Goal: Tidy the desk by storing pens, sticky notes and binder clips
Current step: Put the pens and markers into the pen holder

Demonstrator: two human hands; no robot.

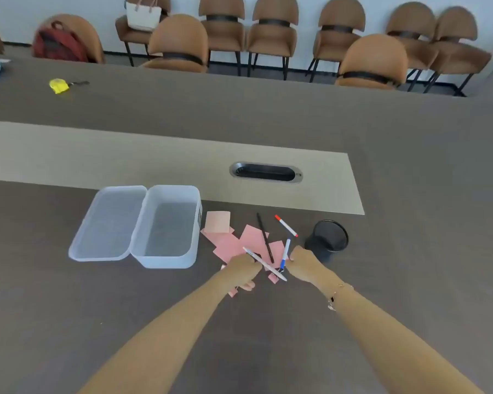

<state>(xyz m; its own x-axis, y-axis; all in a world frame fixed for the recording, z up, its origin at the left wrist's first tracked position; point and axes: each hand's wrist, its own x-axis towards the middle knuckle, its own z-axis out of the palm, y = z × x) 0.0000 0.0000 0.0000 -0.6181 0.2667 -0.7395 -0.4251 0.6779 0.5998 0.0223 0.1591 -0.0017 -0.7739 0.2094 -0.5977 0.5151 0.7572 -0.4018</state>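
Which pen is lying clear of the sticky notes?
The red-capped pen, alone on bare desk beside the black mesh cup; the others overlap the pink notes.

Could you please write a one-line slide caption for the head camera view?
Left hand grips a white pen, right hand a blue-capped pen, above scattered pink sticky notes.

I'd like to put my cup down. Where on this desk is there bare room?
Bare desk lies left of the lid, and right of the black mesh cup. Between the clear box and that cup it is crowded with pink sticky notes, pens and both hands.
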